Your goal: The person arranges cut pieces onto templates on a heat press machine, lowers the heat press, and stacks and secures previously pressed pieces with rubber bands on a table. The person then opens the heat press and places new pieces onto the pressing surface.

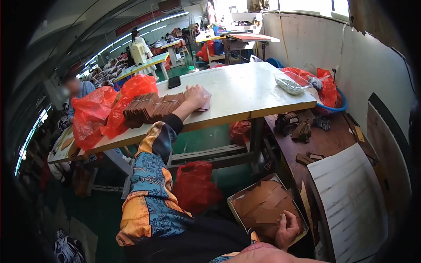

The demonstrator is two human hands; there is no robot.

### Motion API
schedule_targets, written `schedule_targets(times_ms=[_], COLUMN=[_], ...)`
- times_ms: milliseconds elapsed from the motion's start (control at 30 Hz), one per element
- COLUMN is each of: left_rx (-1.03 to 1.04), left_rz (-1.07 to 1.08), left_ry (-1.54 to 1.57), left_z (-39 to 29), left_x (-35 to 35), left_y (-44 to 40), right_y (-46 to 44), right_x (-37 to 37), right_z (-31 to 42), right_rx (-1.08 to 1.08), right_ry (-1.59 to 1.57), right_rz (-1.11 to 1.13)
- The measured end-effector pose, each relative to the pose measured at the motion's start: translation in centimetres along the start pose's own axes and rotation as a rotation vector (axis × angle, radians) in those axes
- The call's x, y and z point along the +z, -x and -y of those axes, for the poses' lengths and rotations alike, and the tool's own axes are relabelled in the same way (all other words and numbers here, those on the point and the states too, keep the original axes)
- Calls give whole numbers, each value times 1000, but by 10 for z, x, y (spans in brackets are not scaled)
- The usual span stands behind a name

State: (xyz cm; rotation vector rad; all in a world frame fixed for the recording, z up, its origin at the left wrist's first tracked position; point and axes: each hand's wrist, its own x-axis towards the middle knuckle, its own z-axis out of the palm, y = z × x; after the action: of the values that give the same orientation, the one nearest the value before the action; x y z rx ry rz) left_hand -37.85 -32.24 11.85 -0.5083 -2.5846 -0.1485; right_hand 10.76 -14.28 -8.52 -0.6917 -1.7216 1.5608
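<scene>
Nearest you, your right hand (287, 228) is at the box (265, 199) of brown pieces, fingers loosely curled; you cannot tell whether they hold one. Farther off, your left hand (196, 95) is on the table (245, 87), fingers bent over the end of the stack (153, 107); their grip is unclear. The stack lies along the table's near edge, beside red bags (125, 101). Behind it lies a phone (174, 82). Beyond the table, a person (140, 50) stands.

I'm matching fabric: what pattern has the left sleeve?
The left sleeve has orange panels and dark-printed blue ones, best in the head view.
</scene>
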Motion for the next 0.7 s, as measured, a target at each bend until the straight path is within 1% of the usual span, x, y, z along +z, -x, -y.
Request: schedule_targets(times_ms=[33,67,100,167,233,300,367,400,433,500,567,600,633,700], left_rx=[45,202,326,565,739,872,708,625,462,406,405,401,354,248], left_rz=[-128,-390,-441,-532,-174,13,193,297,518,671,680,673,705,754], left_ry=[-114,-85,60,363,774,797,859,872,838,923,933,937,1008,1141], left_z=[-9,-17,-32,-65,-92,-118,-127,-129,-129,-125,-130,-131,-132,-132], left_x=[-2,-5,-16,-27,-11,27,85,99,112,139,139,137,139,143], left_y=[8,19,34,70,122,178,225,249,265,287,302,306,309,312], right_y=[1,1,1,4,8,17,30,38,46,62,74,82,85,89], right_x=[-4,-10,-16,-27,-36,-50,-64,-73,-78,-84,-84,-87,-85,-79], right_z=[-4,-9,-13,-10,-9,-7,-11,-18,-26,-39,-49,-67,-69,-77], right_rx=[-4,-5,-8,-88,-162,-197,-164,-138,-119,-33,102,182,281,314], right_ry=[18,38,59,194,360,589,643,696,742,760,663,490,364,152], right_rz=[-27,-52,-75,-149,-239,-362,-438,-483,-519,-573,-593,-596,-573,-486])
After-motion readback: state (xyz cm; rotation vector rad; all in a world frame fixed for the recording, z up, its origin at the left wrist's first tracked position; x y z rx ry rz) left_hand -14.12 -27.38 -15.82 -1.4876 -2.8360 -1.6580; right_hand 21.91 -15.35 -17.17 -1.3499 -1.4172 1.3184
